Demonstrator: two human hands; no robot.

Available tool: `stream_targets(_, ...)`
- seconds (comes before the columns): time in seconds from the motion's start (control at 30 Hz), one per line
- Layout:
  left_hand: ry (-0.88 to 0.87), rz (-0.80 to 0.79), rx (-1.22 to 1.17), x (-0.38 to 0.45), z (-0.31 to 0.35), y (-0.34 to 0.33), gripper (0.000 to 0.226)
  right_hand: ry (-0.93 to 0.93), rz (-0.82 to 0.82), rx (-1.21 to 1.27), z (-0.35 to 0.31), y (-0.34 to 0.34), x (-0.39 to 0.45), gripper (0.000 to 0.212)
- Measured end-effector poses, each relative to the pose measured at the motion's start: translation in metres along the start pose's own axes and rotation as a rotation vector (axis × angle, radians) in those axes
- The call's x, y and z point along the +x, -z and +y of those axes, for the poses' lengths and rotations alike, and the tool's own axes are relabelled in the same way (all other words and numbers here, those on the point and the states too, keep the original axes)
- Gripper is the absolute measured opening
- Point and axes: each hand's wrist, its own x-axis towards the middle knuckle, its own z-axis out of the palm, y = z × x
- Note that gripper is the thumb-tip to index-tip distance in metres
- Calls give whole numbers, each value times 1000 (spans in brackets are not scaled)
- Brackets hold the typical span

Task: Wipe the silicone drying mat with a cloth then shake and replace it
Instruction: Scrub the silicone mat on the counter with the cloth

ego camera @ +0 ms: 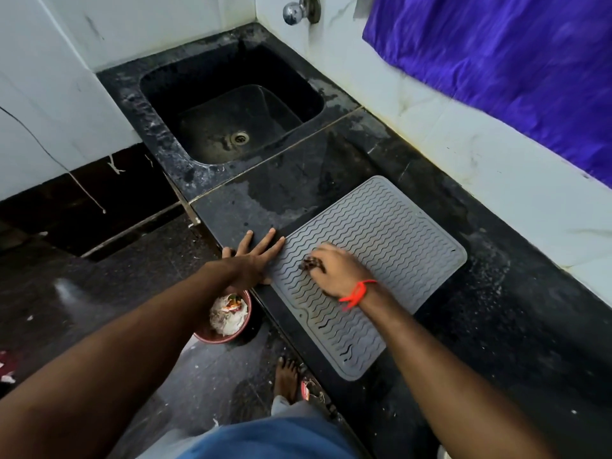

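A grey silicone drying mat [381, 240] with wavy ridges lies flat on the black stone counter [298, 190], angled toward the wall. My left hand [253, 260] rests flat with spread fingers on the counter edge, its fingertips touching the mat's left border. My right hand [334, 270], with a red thread at the wrist, is on the mat's middle and grips a small dark crumpled cloth [311, 263], pressed against the ridges. Most of the cloth is hidden under my fingers.
A black sink [165, 94] with a metal drain sits at the counter's far left, a chrome tap [298, 9] above it. Blue fabric [513, 61] hangs on the right wall. On the floor below stands a red bin [212, 336] of waste; my bare foot [286, 376] is beside it.
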Motion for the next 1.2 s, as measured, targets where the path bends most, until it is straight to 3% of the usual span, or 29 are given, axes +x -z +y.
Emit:
stream_targets(0.13,18,13,30,4,1,-2,96,123,15,-260,-24,-35,6,25)
stream_targets(0.23,4,20,24,7,-3,-4,97,151,-3,-213,-17,-42,-28,22)
stream_targets(0.33,-4,12,9,7,-5,-6,96,175,-137,-197,-3,-44,-71,23)
stream_targets(0.47,-17,2,-1,7,-6,-5,96,105,-449,-197,9,-24,-98,20)
stream_targets(0.53,-21,-7,2,7,-6,-4,96,-16,-537,-49,19,-6,-96,19)
stream_targets(0.7,-22,-13,5,9,-7,-4,95,-283,-230,753,32,21,-85,24)
stream_targets(0.8,-22,-12,-5,10,-8,-6,97,-363,-191,1022,36,13,-62,29)
stream_targets(0.9,-17,1,-7,11,-7,-8,97,-371,-171,758,38,4,-42,20)
stream_targets(1.0,-11,7,-3,13,-8,-8,98,-315,195,297,41,0,-35,24)
stream_targets(1.07,-9,8,-7,14,-8,-9,97,-305,394,209,35,-3,-40,28)
stream_targets(1.2,-7,16,-20,13,-9,-11,96,-321,226,-125,17,-33,-53,55)
